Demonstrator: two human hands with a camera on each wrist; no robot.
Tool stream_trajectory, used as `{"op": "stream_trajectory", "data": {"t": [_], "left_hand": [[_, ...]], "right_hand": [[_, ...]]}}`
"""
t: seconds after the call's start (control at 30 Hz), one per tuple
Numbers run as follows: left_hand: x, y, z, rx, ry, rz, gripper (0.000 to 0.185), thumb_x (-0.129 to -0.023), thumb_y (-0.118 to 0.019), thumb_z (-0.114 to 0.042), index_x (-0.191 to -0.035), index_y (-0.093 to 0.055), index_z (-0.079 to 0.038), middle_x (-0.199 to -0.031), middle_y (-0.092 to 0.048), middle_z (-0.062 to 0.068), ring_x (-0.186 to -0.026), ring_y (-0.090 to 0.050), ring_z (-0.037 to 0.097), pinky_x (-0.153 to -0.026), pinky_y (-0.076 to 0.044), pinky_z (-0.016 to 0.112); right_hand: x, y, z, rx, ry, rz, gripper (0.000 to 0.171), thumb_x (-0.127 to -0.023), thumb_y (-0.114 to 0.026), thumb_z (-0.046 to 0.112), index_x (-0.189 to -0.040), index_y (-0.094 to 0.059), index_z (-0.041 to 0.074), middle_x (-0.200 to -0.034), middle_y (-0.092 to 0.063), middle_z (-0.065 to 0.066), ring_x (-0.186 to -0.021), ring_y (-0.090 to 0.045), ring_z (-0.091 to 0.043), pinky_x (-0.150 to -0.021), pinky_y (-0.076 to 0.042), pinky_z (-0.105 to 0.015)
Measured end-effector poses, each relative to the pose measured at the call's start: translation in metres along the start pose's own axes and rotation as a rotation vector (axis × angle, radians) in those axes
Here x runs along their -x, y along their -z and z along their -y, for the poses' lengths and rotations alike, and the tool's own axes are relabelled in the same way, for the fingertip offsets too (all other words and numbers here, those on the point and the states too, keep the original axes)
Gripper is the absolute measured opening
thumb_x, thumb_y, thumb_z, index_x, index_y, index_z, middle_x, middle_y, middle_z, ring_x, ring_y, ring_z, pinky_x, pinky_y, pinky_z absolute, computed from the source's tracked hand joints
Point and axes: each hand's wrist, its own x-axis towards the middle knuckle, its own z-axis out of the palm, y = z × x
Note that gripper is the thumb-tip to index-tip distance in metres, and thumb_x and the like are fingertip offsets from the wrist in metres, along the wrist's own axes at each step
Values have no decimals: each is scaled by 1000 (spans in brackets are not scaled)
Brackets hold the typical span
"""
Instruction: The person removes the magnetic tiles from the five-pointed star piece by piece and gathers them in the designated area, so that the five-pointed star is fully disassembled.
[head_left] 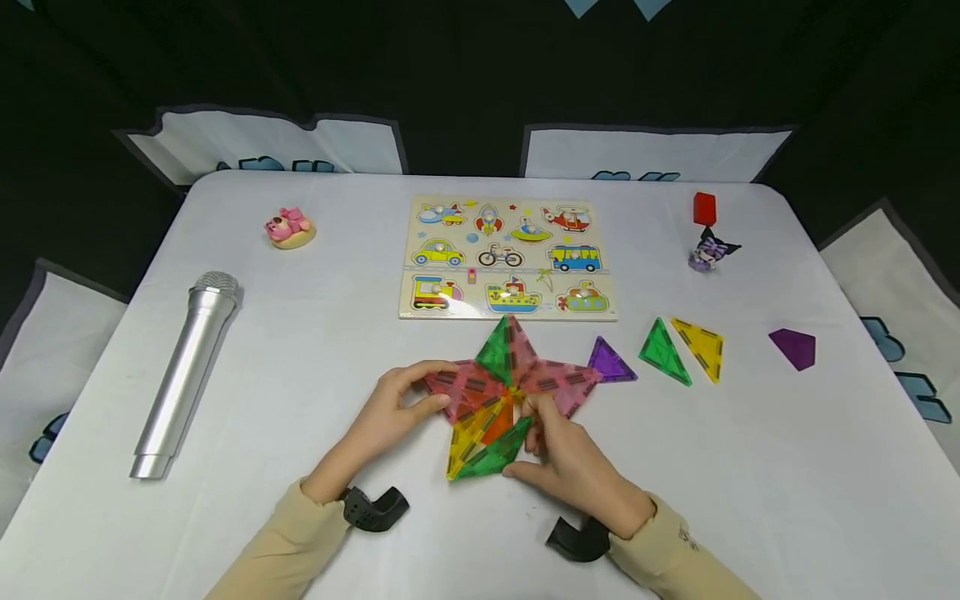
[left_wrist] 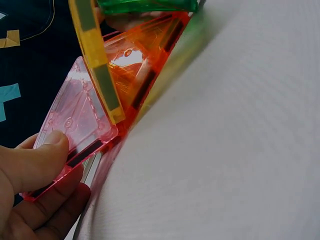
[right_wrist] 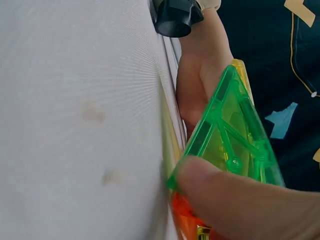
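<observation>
A star-shaped cluster of translucent magnetic tiles [head_left: 504,392] was seen lying on the white table [head_left: 300,367], just in front of a wooden vehicle puzzle board [head_left: 508,258]. The cluster's left arm, a pink tile [left_wrist: 75,125], was pinched by the left hand [head_left: 393,408], with the thumb pressed on its upper face and the fingers curled beneath, as shown in the left wrist view. Beside that pink tile, a yellow tile [left_wrist: 97,65] was seen standing on edge against an orange tile [left_wrist: 145,55]. A green tile [right_wrist: 232,140] at the lower edge of the cluster was gripped by the right hand [head_left: 570,458], the thumb being laid across its near corner in the right wrist view while the remaining fingers were bent toward the cluster's centre. Another green tile [head_left: 497,352] was seen tilted up at the top of the cluster. To the right, well apart from both hands, a small purple triangle [head_left: 611,362], a green triangle [head_left: 663,354], a yellow triangle [head_left: 701,346] and a purple piece [head_left: 795,347] were laid flat. A silver microphone [head_left: 183,375] was placed on the left side of the table, with a pink toy figure [head_left: 288,227] beyond it. A red block [head_left: 704,208] and a small dark figurine [head_left: 711,250] were set at the far right.
</observation>
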Motion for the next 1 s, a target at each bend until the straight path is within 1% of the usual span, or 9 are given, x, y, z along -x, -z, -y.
{"op": "stream_trajectory", "data": {"t": [0.17,0.3,0.37,0.5,0.63,0.73,0.83,0.9,1.0], "left_hand": [[0,-1,0,2,14,-2,35,-81,-68,-15,-116,-61,-15,-99,-62,-3,-81,-47,17,-75,-34,37],[-1,-2,-1,6,22,-2,34,-81,-68,-14,-115,-61,-15,-97,-62,-3,-81,-46,17,-75,-34,37],[-1,-3,0,7,17,0,34,-82,-67,-13,-115,-61,-15,-97,-62,-2,-80,-47,17,-75,-34,37],[-1,-4,1,11,5,3,34,-82,-67,-12,-115,-61,-14,-96,-61,-2,-81,-47,17,-76,-34,37],[3,-4,2,16,10,-8,33,-81,-68,-11,-113,-62,-14,-99,-62,-2,-81,-48,17,-76,-35,38],[4,-3,2,21,12,-9,33,-82,-67,-12,-114,-62,-15,-102,-62,-2,-81,-48,17,-77,-35,38],[3,-3,3,28,5,-5,33,-82,-67,-14,-115,-62,-15,-102,-62,-1,-82,-48,17,-77,-34,38],[2,-3,3,32,-2,-2,32,-83,-66,-13,-115,-62,-14,-101,-62,0,-81,-48,18,-77,-34,39],[0,-2,3,28,-6,0,33,-82,-67,-12,-114,-62,-14,-98,-62,-1,-81,-48,18,-77,-34,39]], "right_hand": [[3,8,-3,-142,26,83,28,-83,-66,11,-98,-42,11,-69,-47,6,-56,-40,-4,-49,-37,-21],[2,17,3,-251,91,117,19,-86,-58,0,-98,-44,6,-68,-42,1,-56,-34,-4,-49,-32,-24],[2,21,3,-308,105,128,22,-86,-55,-5,-102,-44,5,-65,-36,-3,-54,-29,-6,-49,-29,-26],[11,36,-7,-482,78,141,28,-88,-48,-10,-113,-40,-1,-66,-36,-7,-55,-36,-14,-53,-34,-29],[29,70,-19,-604,4,-2,42,-90,-39,-13,-130,-29,-7,-78,-54,-6,-59,-45,-22,-53,-43,-30],[55,102,-35,-603,-106,-239,45,-92,-36,-11,-136,-28,-6,-86,-60,-5,-59,-48,-20,-51,-41,-29],[87,129,-53,-386,-396,-450,44,-96,-36,2,-139,-29,-3,-82,-57,4,-57,-45,-12,-51,-37,-24],[106,142,-64,-198,-637,-476,45,-98,-36,12,-139,-27,-3,-79,-53,1,-57,-44,-11,-51,-35,-25],[123,151,-77,64,-896,-385,51,-98,-34,26,-137,-29,-7,-85,-54,-12,-65,-48,-16,-53,-36,-27]]}}
